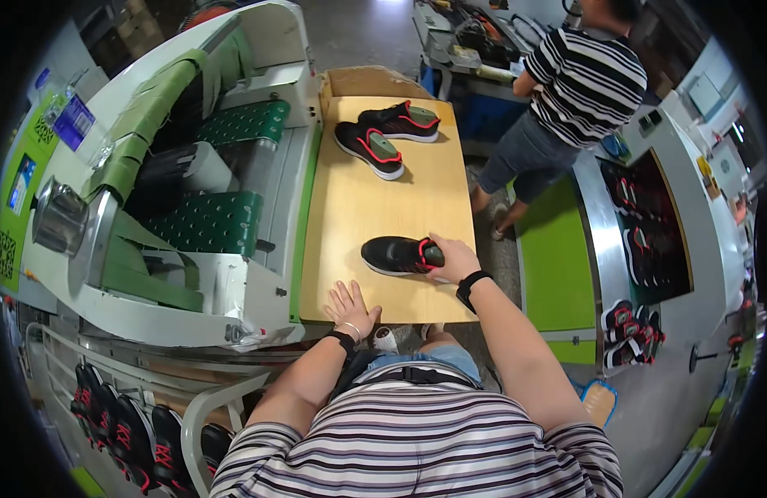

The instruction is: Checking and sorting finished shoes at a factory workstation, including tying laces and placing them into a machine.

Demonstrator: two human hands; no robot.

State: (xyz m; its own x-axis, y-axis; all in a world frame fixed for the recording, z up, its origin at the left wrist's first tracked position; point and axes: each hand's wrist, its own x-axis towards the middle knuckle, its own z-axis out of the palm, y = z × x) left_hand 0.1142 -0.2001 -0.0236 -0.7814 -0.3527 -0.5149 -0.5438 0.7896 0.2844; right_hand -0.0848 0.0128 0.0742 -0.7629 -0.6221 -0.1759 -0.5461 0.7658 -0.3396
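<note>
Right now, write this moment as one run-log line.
left hand: spread on table | right hand: gripping near shoe by heel | two other shoes: table's far end, untouched

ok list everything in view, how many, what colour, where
table: 1, pale wood, centre
near shoe: 1, black with red collar, table's near end
far shoes: 2, black and red, table's far end
left machine: 1, white and green, left of table
dotted strips: 2, dark green, inside left machine
metal cup: 1, silver, left machine's outer side
bottle: 1, clear with purple label, upper left
lower shoes: several, black and red, lower left
right machine: 1, white and green, right
right shoes: several, black, red, white, at right machine
co-worker: 1, striped shirt, upper right
wristbands: 2, black, one per wrist
left grip: 1, bare, spread, table's near edge
right grip: 1, bare, on near shoe's heel
</note>
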